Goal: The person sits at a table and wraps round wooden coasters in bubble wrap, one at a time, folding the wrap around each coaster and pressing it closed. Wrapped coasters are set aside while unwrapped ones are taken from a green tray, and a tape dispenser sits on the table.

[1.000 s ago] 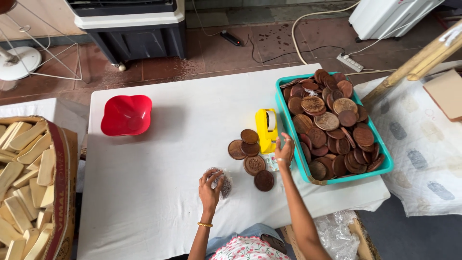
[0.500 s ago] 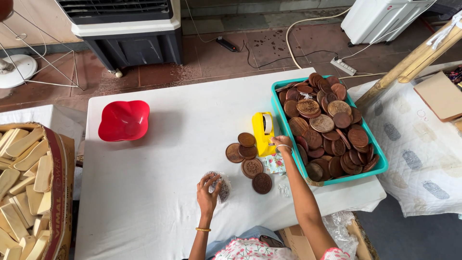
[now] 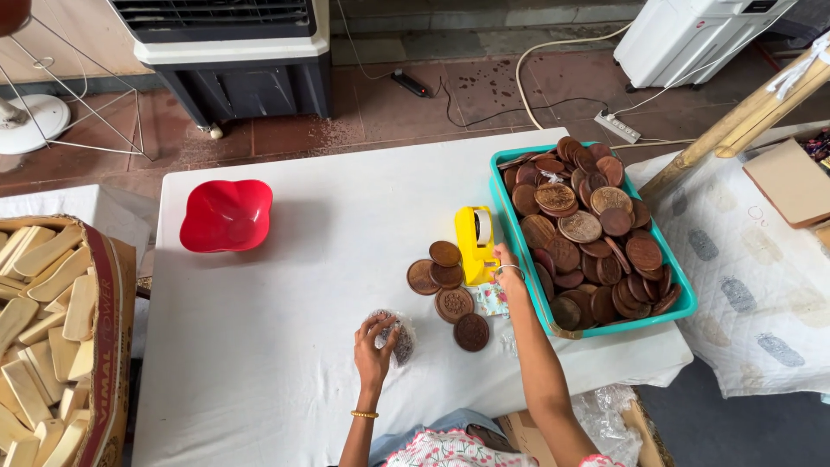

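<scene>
My left hand (image 3: 373,348) holds a brown round disc wrapped in a clear plastic bag (image 3: 399,339) down on the white table (image 3: 285,329). My right hand (image 3: 507,270) reaches to the yellow tape dispenser (image 3: 476,243), with its fingers at the dispenser's lower end, beside a small patterned piece (image 3: 490,300). Several loose brown carved discs (image 3: 450,290) lie on the table left of the dispenser. A teal tray (image 3: 683,298) heaped with brown discs stands right of my right hand.
A red bowl (image 3: 225,214) sits at the table's far left. A cardboard box of pale wooden pieces (image 3: 47,337) stands to the left. Beyond the table are a black-and-white cooler (image 3: 233,52), a power strip (image 3: 616,126) and cables. Bamboo poles (image 3: 743,112) lean at right.
My right hand has stayed at the tape dispenser while the view shifted slightly. My left hand keeps the bagged disc in the same spot.
</scene>
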